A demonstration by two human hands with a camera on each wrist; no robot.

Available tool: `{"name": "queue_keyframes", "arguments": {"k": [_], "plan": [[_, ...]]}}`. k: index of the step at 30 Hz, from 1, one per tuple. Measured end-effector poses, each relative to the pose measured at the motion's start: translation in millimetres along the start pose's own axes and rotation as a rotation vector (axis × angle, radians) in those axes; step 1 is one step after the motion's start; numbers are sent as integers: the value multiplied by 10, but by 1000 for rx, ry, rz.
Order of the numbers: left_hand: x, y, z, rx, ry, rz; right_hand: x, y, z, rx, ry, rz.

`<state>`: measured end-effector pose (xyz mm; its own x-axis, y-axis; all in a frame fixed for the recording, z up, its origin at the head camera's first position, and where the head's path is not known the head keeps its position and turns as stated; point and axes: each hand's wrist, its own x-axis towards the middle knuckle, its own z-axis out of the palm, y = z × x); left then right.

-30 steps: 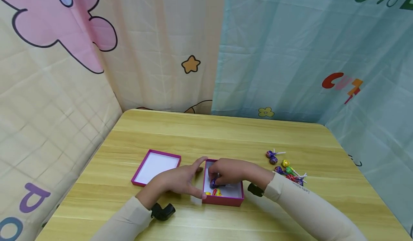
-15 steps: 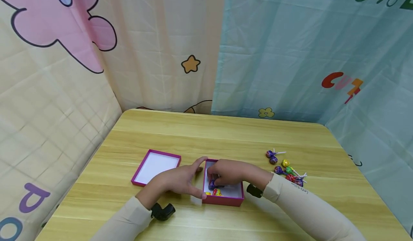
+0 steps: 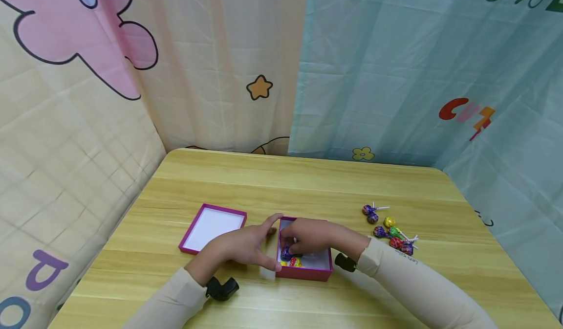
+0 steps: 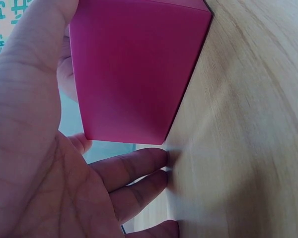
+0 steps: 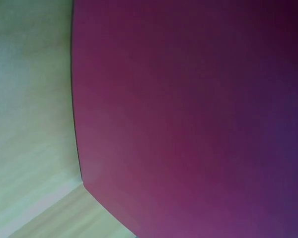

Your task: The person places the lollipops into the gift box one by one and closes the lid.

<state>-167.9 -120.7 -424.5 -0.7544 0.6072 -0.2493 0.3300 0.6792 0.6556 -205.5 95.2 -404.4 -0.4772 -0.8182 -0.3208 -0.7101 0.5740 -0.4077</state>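
Note:
A magenta box (image 3: 305,274) with a pale inside stands uncovered on the table. My left hand (image 3: 246,245) spans its left end, thumb at the near corner and index finger at the far one. In the left wrist view the other fingers (image 4: 129,168) lie extended by the table, below the box wall (image 4: 134,74). Inside the box, my right hand (image 3: 308,235) pinches a purple-wrapped lollipop (image 3: 286,254) near the left wall. A red-and-yellow lollipop (image 3: 295,262) lies in the near left corner beside a yellow one. The right wrist view holds mostly box wall (image 5: 179,119).
A shallow magenta-rimmed box lid (image 3: 214,227) lies inside up, left of the box. Several lollipops, among them a yellow one (image 3: 389,222), a green one (image 3: 393,231) and a red one (image 3: 395,242), lie on the table (image 3: 281,185) at right. Curtains hang behind the table.
My right hand has shifted slightly left inside the box with the purple lollipop, toward the left wall. The left hand and the box have stayed in place.

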Motion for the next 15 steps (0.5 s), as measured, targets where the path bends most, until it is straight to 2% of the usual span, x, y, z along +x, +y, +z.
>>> {"name": "queue_keyframes", "arguments": {"k": [15], "plan": [[2, -17, 2, -23, -1, 9, 7, -1, 18, 59, 37, -5]]}}
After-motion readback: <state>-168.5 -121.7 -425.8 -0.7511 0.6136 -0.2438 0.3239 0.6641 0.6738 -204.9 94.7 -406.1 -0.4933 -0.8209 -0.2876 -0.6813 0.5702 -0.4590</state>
